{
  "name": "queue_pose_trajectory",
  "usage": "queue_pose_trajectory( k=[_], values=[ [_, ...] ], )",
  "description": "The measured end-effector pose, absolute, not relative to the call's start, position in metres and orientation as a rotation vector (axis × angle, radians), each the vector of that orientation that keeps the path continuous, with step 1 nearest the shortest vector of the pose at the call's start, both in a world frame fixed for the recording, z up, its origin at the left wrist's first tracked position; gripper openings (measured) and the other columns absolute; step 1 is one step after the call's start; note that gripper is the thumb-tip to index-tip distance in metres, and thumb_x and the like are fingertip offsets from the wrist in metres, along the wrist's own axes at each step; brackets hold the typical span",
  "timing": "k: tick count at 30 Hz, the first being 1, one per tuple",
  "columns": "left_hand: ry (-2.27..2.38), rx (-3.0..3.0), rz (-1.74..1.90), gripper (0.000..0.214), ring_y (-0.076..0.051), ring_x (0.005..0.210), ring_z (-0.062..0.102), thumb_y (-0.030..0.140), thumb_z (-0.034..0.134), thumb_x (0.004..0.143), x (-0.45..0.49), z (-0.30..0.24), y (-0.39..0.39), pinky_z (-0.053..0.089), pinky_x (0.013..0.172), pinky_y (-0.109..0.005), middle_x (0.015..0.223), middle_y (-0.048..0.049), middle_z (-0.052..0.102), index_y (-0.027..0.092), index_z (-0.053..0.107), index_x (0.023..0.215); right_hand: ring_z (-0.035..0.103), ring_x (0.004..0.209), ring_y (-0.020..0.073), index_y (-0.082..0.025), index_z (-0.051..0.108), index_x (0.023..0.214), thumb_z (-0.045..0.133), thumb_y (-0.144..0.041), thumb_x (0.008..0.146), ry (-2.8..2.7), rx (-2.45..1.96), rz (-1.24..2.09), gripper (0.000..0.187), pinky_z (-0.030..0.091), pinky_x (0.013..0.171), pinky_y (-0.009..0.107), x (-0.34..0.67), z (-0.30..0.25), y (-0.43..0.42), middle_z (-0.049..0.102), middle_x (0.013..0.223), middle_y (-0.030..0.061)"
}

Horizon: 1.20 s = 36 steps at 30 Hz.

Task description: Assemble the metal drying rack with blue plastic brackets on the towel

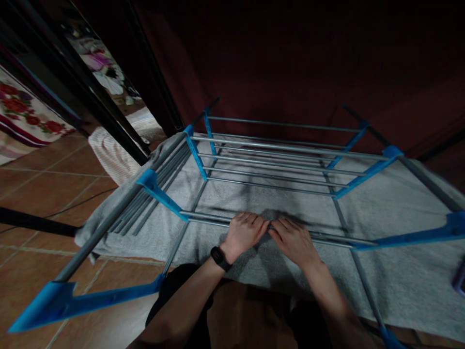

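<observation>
A partly built rack of grey metal tubes and blue plastic brackets lies across a grey blanket. My left hand, with a dark watch on its wrist, is closed around the near pair of metal rods. Right beside it, my right hand grips the same rods near their middle. Both sets of fingers curl over the top, and the thumbs nearly meet. These rods run between two blue brackets at left and right. Farther back, several more rods span the blue brackets.
Several loose rods lie side by side on the blanket at left. Dark metal posts stand at upper left, by a striped cloth. A dark red surface rises behind the rack. Brown floor tiles show at left.
</observation>
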State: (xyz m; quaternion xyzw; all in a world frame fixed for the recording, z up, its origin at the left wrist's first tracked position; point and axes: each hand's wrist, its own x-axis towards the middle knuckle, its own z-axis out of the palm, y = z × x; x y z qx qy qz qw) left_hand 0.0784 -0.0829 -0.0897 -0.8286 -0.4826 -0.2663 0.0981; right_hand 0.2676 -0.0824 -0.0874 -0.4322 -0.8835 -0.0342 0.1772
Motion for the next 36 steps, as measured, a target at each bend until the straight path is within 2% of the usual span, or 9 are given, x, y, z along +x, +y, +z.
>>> queue_pose_trajectory(
  k=[8,16,25,36],
  values=[
    [-1.431,-2.501,-0.788,0.019,-0.016,0.072,0.061,0.031,0.049,0.097,0.0766,-0.0908,-0.0831,0.040,0.069,-0.033,0.074,-0.0008,0.065,0.021,0.065,0.097,0.058,0.078,0.0179,-0.021,0.059,0.090,0.045,-0.018,0.095,-2.519,-1.197,-0.139,0.015,0.038,0.073,0.033,0.2606,-0.0858,-0.0850,0.064,0.083,0.0030],
    [-1.442,-2.535,-0.762,0.021,-0.016,0.076,0.062,0.031,0.048,0.097,0.0753,-0.0924,-0.0826,0.041,0.070,-0.033,0.078,-0.0011,0.066,0.021,0.065,0.104,0.058,0.078,0.0182,-0.021,0.059,0.095,0.044,-0.018,0.095,-2.513,-1.209,-0.137,0.015,0.038,0.071,0.033,0.2609,-0.0874,-0.0833,0.065,0.083,0.0032],
    [-1.408,-2.573,-0.788,0.020,-0.017,0.077,0.061,0.030,0.047,0.098,0.0737,-0.0923,-0.0827,0.041,0.071,-0.033,0.079,-0.0007,0.066,0.021,0.064,0.097,0.057,0.076,0.0172,-0.021,0.059,0.088,0.046,-0.010,0.090,-2.492,-1.222,-0.138,0.017,0.036,0.072,0.033,0.2594,-0.0865,-0.0836,0.063,0.083,0.0022],
    [-1.386,-2.565,-0.787,0.020,-0.016,0.073,0.058,0.030,0.047,0.097,0.0738,-0.0902,-0.0829,0.039,0.068,-0.034,0.074,-0.0001,0.063,0.021,0.063,0.089,0.056,0.077,0.0176,-0.022,0.059,0.091,0.049,-0.007,0.086,-2.500,-1.231,-0.113,0.018,0.035,0.072,0.032,0.2590,-0.0853,-0.0846,0.062,0.084,0.0010]
  ],
)
